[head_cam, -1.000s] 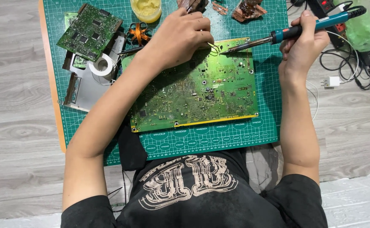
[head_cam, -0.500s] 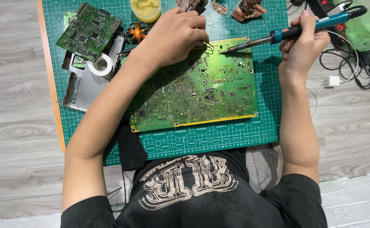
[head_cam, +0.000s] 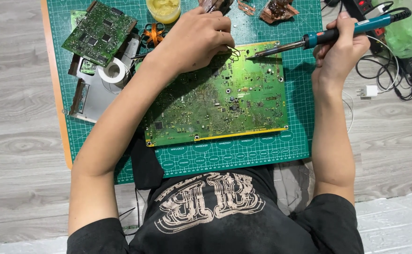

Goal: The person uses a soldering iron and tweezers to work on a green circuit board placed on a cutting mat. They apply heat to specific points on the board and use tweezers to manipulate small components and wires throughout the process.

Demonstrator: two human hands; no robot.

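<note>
A large green circuit board [head_cam: 225, 103] lies on a green cutting mat [head_cam: 243, 155]. My left hand [head_cam: 196, 40] rests on the board's far edge and pinches a thin solder wire [head_cam: 234, 51] that curls toward the board. My right hand [head_cam: 340, 49] grips a blue-handled soldering iron [head_cam: 328, 34]. Its metal tip [head_cam: 250, 57] sits at the board's far edge, a short way right of the wire's end.
A smaller green circuit board [head_cam: 99, 33], a roll of white tape [head_cam: 113, 71] and a grey metal plate [head_cam: 93, 96] lie at the mat's left. A yellow paste tub [head_cam: 164, 8] and copper parts [head_cam: 277, 10] sit at the far edge. Cables [head_cam: 394, 75] and a white plug [head_cam: 369, 90] lie right.
The iron's tip has dropped slightly toward the board's far edge. My left hand and the solder wire stay in nearly the same place.
</note>
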